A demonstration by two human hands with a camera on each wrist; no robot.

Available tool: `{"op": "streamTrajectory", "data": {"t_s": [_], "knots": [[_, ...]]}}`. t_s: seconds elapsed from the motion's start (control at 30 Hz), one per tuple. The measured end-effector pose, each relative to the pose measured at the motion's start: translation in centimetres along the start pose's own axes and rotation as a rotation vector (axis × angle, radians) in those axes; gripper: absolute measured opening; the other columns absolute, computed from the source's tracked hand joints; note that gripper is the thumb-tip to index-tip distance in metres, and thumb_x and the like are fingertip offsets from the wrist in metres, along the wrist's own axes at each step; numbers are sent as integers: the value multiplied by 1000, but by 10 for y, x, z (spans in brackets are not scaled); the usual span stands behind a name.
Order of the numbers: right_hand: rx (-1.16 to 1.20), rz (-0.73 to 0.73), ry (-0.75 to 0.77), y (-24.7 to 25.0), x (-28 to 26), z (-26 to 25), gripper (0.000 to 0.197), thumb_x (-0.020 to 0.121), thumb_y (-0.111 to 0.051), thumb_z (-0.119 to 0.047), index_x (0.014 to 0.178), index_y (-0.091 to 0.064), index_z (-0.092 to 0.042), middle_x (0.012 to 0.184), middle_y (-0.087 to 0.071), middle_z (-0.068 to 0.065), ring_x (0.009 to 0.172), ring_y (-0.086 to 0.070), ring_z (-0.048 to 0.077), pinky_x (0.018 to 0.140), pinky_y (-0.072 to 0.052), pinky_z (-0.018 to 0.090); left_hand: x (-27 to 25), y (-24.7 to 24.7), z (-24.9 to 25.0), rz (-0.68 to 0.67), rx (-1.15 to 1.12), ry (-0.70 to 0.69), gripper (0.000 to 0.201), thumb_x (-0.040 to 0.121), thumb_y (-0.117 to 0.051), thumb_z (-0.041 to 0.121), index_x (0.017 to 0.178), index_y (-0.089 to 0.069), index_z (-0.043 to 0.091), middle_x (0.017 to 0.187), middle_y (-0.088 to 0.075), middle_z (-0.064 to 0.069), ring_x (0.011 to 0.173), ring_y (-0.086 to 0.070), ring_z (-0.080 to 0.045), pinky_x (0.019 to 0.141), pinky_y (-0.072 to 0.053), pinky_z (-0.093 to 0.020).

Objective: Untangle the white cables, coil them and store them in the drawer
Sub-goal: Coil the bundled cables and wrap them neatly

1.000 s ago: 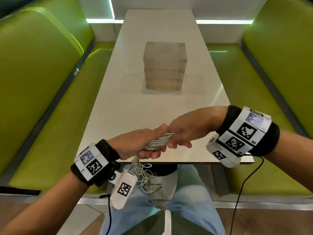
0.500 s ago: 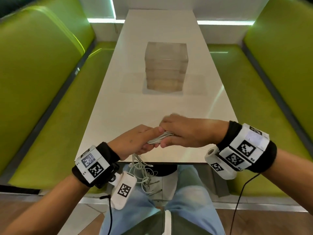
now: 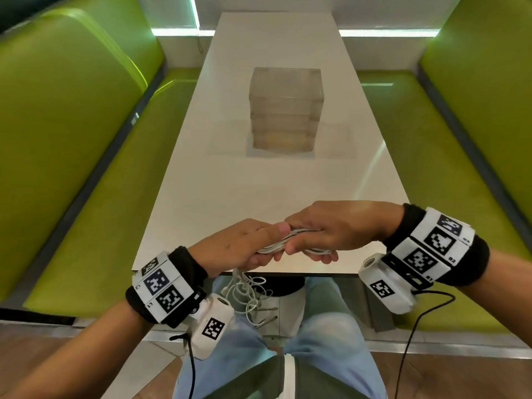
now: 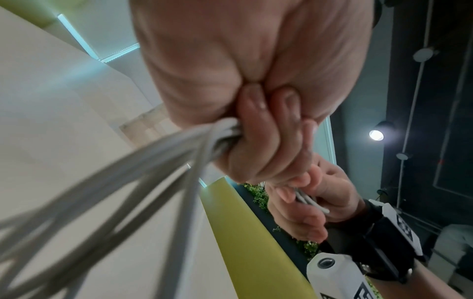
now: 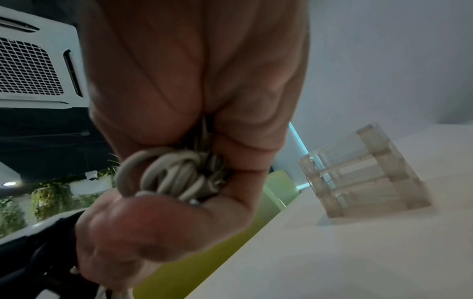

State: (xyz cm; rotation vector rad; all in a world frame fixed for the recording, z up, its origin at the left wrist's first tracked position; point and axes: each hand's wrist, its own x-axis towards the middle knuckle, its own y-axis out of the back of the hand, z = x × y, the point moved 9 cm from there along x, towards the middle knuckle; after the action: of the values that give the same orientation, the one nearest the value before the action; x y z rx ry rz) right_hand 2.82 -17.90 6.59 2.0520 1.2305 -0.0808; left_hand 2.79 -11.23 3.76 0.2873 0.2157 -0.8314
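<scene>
Both hands, left hand [image 3: 240, 244] and right hand [image 3: 331, 228], grip the white cables [image 3: 280, 243] bundle, lying left-right above the white counter's [image 3: 273, 180] near edge; green benches [image 3: 72, 125] flank it.

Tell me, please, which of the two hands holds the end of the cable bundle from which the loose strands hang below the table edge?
The left hand: the white cables trail from its grip below the table edge, while the right hand holds the bundle's other end.

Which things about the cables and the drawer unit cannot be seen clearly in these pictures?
- White cables: how many is unclear; head view, the left hand and right hand cover the bundle.
- Loose loops: whether knotted, too small; blurred in left wrist view.
- Drawer unit: contents unclear through hazy walls.
</scene>
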Motion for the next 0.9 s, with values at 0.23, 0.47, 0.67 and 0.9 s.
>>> {"op": "streamTrajectory", "data": {"t_s": [0.23,0.47,0.67,0.9], "knots": [[-239,173,-18,57,-24,-19,18,94,-50,-35,79,-49,-26,56,-54,-7,46,-50,6,51,-46,24,-2,9,3,45,-276,-193,43,83,-52,60,82,-63,19,48,-44,6,59,-62,-19,67,-51,-28],[-437,227,-65,90,-45,-33,16,90,-52,-40,83,-54,-26,57,-54,-7,51,-51,7,50,-41,17,2,0,-1,-8,-252,-188,44,85,-50,60,73,-52,18,47,-39,7,48,-57,-16,57,-45,-21],[-463,249,-87,100,-52,-32,18,87,-50,-44,81,-53,-28,58,-55,-8,51,-52,7,49,-40,15,2,1,5,43,-272,-235,42,87,-50,57,76,-49,16,56,-50,4,45,-45,-10,47,-37,-19],[-373,277,-83,99,-52,-22,17,91,-52,-38,80,-53,-25,59,-57,-4,50,-52,9,49,-41,16,-2,22,6,282,-339,-268,28,93,-47,34,73,-61,20,52,-31,9,44,-24,-7,43,-25,-17]]}}
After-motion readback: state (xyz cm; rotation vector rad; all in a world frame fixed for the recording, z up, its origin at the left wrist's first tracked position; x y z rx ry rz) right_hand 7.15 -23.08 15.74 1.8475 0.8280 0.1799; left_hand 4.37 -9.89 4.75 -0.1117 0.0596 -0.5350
